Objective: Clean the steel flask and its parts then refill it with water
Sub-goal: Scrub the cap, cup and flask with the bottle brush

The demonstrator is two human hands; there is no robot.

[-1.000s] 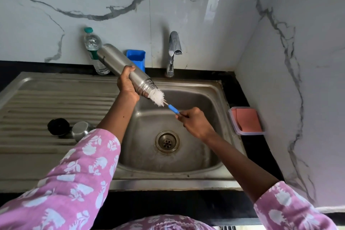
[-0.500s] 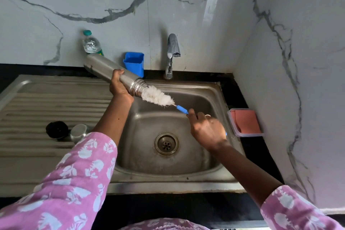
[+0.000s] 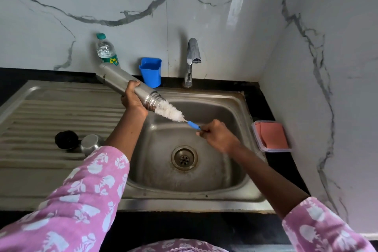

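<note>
Where the head view looks down on a steel sink (image 3: 235, 192) at frame centre, the left hand (image 3: 133, 99) is wrapped closed around the steel flask (image 3: 124, 83), which lies tilted above the basin's upper-left corner, base toward the upper left of the frame and threaded mouth pointing lower right. White bristles of a bottle brush (image 3: 169, 111) sit partly inside that mouth, most of the bristle head showing outside it. The right hand (image 3: 218, 136), right of centre over the basin, pinches the brush's blue handle with fingers closed on it. Drain (image 3: 184, 157): centre of basin floor. Ribbed drainboard (image 3: 41, 112): left of frame, bearing a black stopper-like cap (image 3: 66, 139) and, just beside it to the right, a steel cup lid (image 3: 91, 144) partly behind the left sleeve. Tap (image 3: 192, 61): upper centre, behind the basin, no water seen running. Blue plastic cup (image 3: 151, 71): left of the tap, against the wall. Clear water bottle with green cap (image 3: 106, 51): further left, standing upright behind the flask's base. Pink-lidded container (image 3: 271, 136): right of the sink on the dark counter. Both forearms wear pink sleeves with a white floral print.
</note>
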